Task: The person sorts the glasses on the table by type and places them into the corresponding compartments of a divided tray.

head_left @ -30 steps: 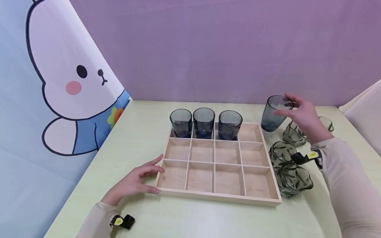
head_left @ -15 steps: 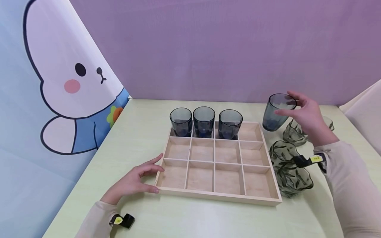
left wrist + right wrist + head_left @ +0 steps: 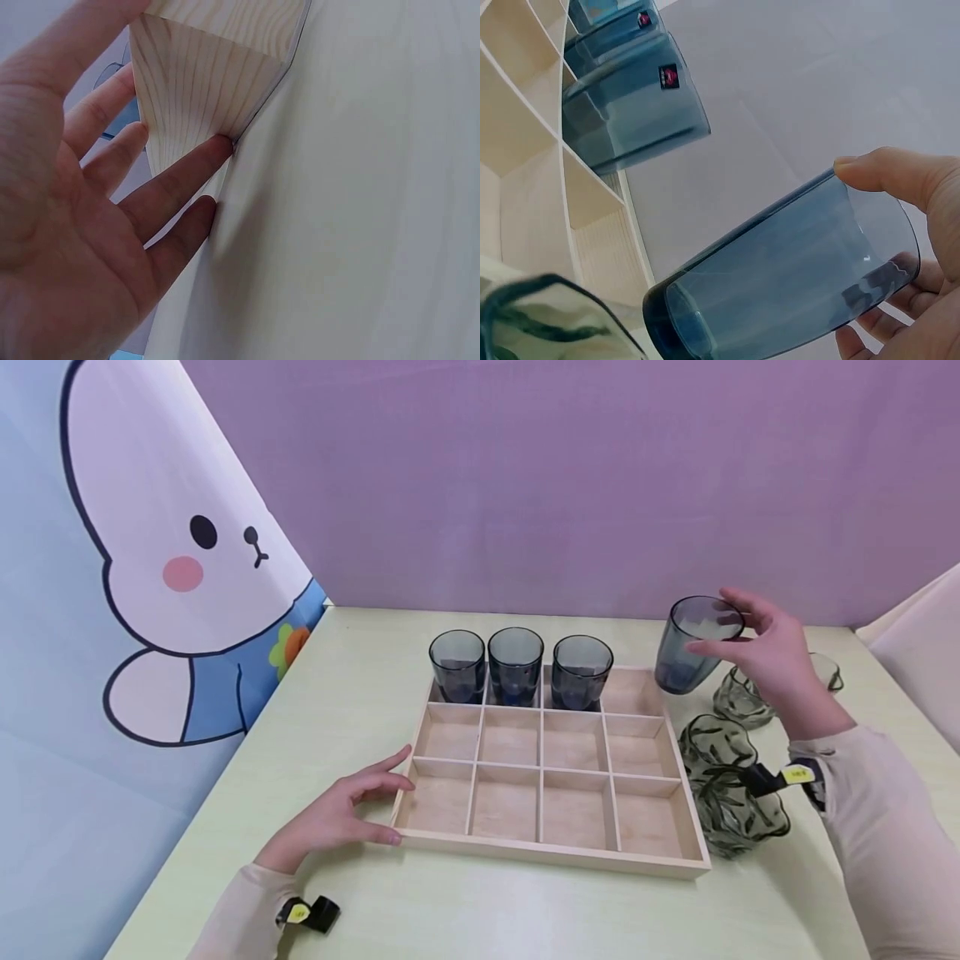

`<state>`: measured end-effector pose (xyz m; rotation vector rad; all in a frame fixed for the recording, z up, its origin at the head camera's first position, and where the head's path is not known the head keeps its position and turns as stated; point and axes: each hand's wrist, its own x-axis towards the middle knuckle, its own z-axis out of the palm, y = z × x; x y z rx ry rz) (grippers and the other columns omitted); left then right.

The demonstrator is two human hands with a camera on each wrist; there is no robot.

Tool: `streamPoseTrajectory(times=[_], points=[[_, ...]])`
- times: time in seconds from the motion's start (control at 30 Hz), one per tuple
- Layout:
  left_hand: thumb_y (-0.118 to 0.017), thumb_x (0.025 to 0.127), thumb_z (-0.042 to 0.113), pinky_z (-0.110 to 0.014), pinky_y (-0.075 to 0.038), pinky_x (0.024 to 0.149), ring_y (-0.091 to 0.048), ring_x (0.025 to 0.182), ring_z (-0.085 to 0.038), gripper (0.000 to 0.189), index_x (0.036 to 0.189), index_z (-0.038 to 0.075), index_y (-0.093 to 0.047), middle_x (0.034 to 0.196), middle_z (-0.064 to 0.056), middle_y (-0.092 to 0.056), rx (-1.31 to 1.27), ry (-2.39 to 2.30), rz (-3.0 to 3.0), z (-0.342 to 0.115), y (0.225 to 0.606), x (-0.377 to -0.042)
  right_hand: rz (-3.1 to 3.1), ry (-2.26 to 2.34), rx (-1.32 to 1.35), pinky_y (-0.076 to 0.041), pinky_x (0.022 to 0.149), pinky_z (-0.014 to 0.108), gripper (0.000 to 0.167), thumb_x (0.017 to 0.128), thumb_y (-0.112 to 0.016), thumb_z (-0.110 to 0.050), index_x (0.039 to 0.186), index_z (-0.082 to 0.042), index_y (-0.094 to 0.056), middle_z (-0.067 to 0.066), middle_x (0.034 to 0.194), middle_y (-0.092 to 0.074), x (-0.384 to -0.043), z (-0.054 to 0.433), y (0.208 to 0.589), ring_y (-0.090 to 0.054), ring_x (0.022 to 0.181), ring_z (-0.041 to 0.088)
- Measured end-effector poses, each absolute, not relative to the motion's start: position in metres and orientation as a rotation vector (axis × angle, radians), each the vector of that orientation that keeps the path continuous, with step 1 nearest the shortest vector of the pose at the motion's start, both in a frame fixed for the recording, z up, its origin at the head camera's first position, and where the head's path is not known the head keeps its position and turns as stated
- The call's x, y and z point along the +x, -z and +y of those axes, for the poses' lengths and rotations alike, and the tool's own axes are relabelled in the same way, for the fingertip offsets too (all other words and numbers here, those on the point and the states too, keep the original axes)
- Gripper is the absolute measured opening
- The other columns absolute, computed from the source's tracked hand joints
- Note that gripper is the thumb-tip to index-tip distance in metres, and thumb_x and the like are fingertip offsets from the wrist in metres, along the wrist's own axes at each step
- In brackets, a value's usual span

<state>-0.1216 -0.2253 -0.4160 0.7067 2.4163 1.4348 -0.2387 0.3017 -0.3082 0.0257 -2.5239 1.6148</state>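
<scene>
My right hand (image 3: 776,652) grips a blue glass tumbler (image 3: 780,277) near its rim, thumb on one side and fingers on the other. The tumbler leans a little, above and beside the back right corner of a wooden divided tray (image 3: 543,857). Three similar tumblers stand in the tray's back row: left (image 3: 457,668), middle (image 3: 515,668) and right (image 3: 582,675). The back right compartment (image 3: 630,695) holds nothing. At the tray's front left corner, my left hand (image 3: 337,814) rests its spread fingertips against the side wall (image 3: 195,90).
Right of the tray stand several greenish wavy glass cups, among them a front one (image 3: 738,814), a middle one (image 3: 716,747) and a rear one (image 3: 738,697) partly behind the right hand. A purple cloth (image 3: 562,485) hangs behind the table (image 3: 330,710).
The right hand with the tumbler shifts slightly right, then back left toward the tray's back right corner. My left hand stays at the tray's side.
</scene>
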Motion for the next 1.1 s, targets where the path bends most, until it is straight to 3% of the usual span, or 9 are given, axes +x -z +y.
streamPoseTrajectory(times=[0.13,0.33,0.47,0.7,1.1], points=[[-0.09,0.073,0.02,-0.021,-0.038,0.105,-0.044,0.137,-0.031,0.057,0.124,0.009,-0.067,0.162,-0.008,-0.026,0.69,-1.439,2.406,-0.225,0.415,-0.122,-2.5,-1.626,0.075,-0.045,0.078,0.011,0.084,0.081,-0.084,-0.01,0.153,-0.016,-0.04,-0.01,0.125,-0.054,-0.235,0.297,0.307,-0.054,0.101,0.007],[-0.09,0.073,0.02,-0.021,-0.039,0.104,-0.046,0.136,-0.026,0.057,0.124,0.008,-0.066,0.162,-0.008,-0.026,0.698,-1.432,2.4,-0.226,0.416,-0.123,-2.505,-1.621,0.13,-0.046,0.077,0.01,0.083,0.081,-0.083,-0.008,0.152,-0.014,-0.041,-0.01,0.124,-0.055,-0.232,0.291,0.309,-0.055,0.1,0.007],[-0.089,0.074,0.019,-0.02,-0.038,0.104,-0.045,0.136,-0.03,0.056,0.124,0.009,-0.066,0.162,-0.01,-0.026,0.707,-1.419,2.416,-0.226,0.417,-0.123,-2.534,-1.604,0.148,-0.046,0.074,0.012,0.083,0.082,-0.083,-0.009,0.153,-0.014,-0.04,-0.008,0.129,-0.054,-0.231,0.285,0.311,-0.057,0.098,0.009],[-0.088,0.075,0.019,-0.02,-0.037,0.104,-0.044,0.135,-0.04,0.054,0.124,0.008,-0.066,0.162,-0.014,-0.026,0.72,-1.427,2.419,-0.225,0.42,-0.123,-2.555,-1.579,0.194,-0.045,0.077,0.012,0.084,0.081,-0.084,-0.012,0.152,-0.013,-0.041,-0.003,0.138,-0.052,-0.229,0.273,0.314,-0.05,0.108,0.011],[-0.089,0.074,0.019,-0.02,-0.038,0.104,-0.044,0.136,-0.038,0.055,0.123,0.009,-0.067,0.162,-0.013,-0.027,0.716,-1.418,2.43,-0.225,0.421,-0.124,-2.666,-1.544,0.239,-0.044,0.083,0.014,0.089,0.079,-0.087,-0.02,0.153,-0.012,-0.038,0.009,0.142,-0.049,-0.232,0.26,0.324,-0.047,0.119,0.019]])
